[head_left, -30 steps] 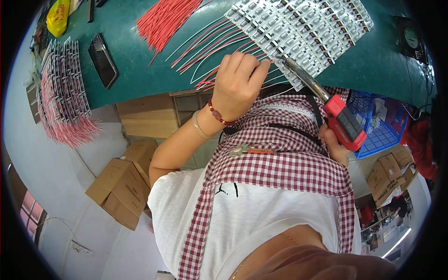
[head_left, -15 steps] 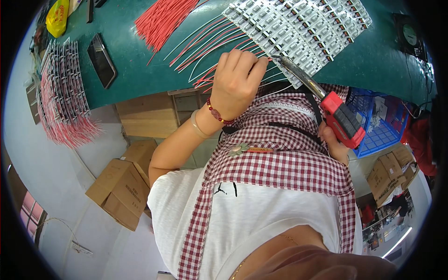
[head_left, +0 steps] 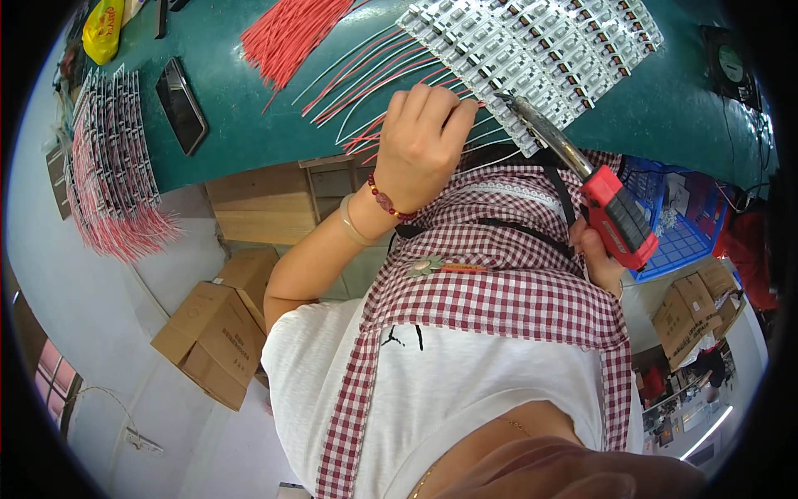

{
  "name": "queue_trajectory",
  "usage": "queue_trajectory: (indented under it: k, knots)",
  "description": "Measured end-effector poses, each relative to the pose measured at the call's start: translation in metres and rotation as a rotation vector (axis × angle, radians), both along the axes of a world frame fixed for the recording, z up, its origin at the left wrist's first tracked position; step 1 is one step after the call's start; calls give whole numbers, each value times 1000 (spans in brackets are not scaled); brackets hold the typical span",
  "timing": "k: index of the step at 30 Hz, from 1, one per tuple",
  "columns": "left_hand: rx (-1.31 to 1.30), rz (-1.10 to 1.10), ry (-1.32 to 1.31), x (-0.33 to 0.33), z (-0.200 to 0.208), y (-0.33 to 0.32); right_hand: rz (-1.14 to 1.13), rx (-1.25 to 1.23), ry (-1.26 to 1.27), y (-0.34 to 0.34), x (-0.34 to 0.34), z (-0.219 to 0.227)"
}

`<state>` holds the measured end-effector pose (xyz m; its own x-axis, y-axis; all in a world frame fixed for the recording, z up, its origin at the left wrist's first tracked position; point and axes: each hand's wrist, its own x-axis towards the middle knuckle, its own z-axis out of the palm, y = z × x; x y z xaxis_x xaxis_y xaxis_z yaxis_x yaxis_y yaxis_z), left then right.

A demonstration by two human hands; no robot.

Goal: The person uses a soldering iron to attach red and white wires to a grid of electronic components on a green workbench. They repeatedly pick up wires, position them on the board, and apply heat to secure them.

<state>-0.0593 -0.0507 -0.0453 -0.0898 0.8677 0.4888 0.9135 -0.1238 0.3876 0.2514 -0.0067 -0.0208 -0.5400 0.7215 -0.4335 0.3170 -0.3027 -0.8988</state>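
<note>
My right hand [head_left: 600,256] is wrapped round the red and black handle of a soldering iron [head_left: 619,218]. The iron's dark tip is over the near left edge of a panel of small white circuit boards [head_left: 532,54], just right of my left fingers; contact with the panel cannot be made out. My left hand [head_left: 422,145] is closed in a pinch at that edge, with a bit of red wire [head_left: 480,104] showing at its fingertips. Several red and white wires [head_left: 374,79] stick out from the panel's left side, partly hidden behind this hand.
A bundle of loose red wires [head_left: 295,37] lies on the green table [head_left: 241,137]. Further left are a phone [head_left: 181,106], wired board strips [head_left: 116,158] hanging over the edge, and a yellow packet [head_left: 102,32]. A blue basket [head_left: 677,237] and cardboard boxes [head_left: 212,341] stand below table level.
The soldering iron has shifted slightly to the right, its tip drawing away from my left fingertips. My left hand has stayed nearly still.
</note>
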Motion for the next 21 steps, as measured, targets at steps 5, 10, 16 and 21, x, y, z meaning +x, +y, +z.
queue_trajectory:
  k: [5, 10, 16, 21]
  knots:
    - [31, 3, -18, 1, 0, 1, -37, -63, 17, -3, -2, 7]
    - [35, -17, -15, 8, 0, -4, -23, 33, 4, -7, 8, -4]
    - [13, -7, -28, 8, -3, -5, 96, 190, -96, -2, 10, -11]
    - [13, -7, -28, 8, -2, -3, 117, 245, -115, 3, 2, -9]
